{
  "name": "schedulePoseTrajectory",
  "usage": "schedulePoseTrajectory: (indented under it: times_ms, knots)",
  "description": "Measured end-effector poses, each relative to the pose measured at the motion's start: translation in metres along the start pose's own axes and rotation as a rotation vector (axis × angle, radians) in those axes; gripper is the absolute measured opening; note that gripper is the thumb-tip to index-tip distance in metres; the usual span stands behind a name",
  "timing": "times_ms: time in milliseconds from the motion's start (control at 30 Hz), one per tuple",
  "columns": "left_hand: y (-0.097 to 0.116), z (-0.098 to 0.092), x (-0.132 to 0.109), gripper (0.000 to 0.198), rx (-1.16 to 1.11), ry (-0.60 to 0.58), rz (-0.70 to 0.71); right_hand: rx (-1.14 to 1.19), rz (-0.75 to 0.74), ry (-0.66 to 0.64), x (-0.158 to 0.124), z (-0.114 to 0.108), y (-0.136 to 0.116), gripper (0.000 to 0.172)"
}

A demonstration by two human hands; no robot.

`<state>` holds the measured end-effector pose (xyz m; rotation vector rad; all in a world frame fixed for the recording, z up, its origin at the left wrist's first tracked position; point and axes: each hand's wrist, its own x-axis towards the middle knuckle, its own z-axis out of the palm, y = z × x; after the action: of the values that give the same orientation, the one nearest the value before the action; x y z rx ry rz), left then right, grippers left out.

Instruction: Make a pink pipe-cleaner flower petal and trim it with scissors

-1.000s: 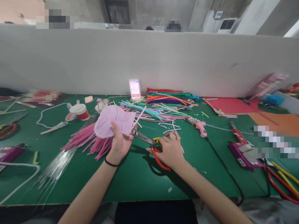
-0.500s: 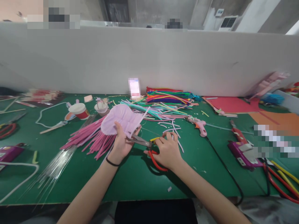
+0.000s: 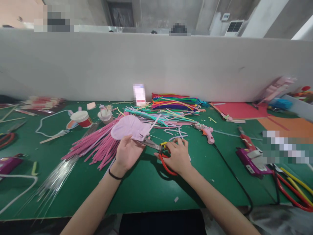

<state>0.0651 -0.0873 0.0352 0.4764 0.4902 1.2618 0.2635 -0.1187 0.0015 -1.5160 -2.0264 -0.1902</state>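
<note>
Head view, taking the fuzzy lilac piece [image 3: 128, 127] as landmark: my left hand [image 3: 129, 153] is holding it up over the green table [image 3: 146, 192], thumb and fingers closed on its near edge, probably to steady it and leave the right side free for the scissors [image 3: 157, 148]. Right of the piece, my right hand [image 3: 178, 157] is clamping round their handles, its grip well back, likely for control, blades slightly parted at that edge. Pink stems [image 3: 90, 147] are fanning leftward; a pink glue gun [image 3: 208, 134] is lying rightward, seemingly for easy reach.
</note>
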Motion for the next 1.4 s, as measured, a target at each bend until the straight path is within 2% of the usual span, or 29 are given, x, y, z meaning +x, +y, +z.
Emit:
schedulePoseTrajectory:
  times_ms: [33,67,167,233,533,833,1067,1400]
  knots:
    - [-0.001,-0.001,-0.001,0.016,0.022,-0.006,0.009,0.004,0.008,-0.002,0.0,0.0,0.001,0.041]
    - [-0.002,-0.002,-0.001,0.016,0.06,-0.006,0.027,0.011,0.018,-0.006,0.0,-0.001,0.002,0.041]
    - [-0.006,-0.005,-0.001,0.042,0.218,0.021,0.107,0.038,0.052,-0.013,0.0,-0.003,0.003,0.041]
    - [-0.009,-0.007,0.0,0.048,0.29,0.027,0.137,0.051,0.067,-0.011,0.0,-0.004,0.002,0.041]
    - [-0.015,-0.013,0.007,0.045,0.437,0.008,0.247,0.053,0.045,0.026,-0.002,-0.006,0.001,0.039]
    - [-0.023,-0.022,0.021,0.062,0.4,-0.032,0.252,0.073,-0.017,0.002,-0.003,-0.01,0.001,0.039]
    - [-0.024,-0.02,0.02,0.061,0.379,-0.024,0.247,0.117,-0.041,-0.041,-0.003,-0.01,0.0,0.038]
    - [-0.03,-0.028,0.024,0.053,0.332,-0.061,0.244,0.104,-0.072,-0.015,-0.005,-0.006,-0.005,0.043]
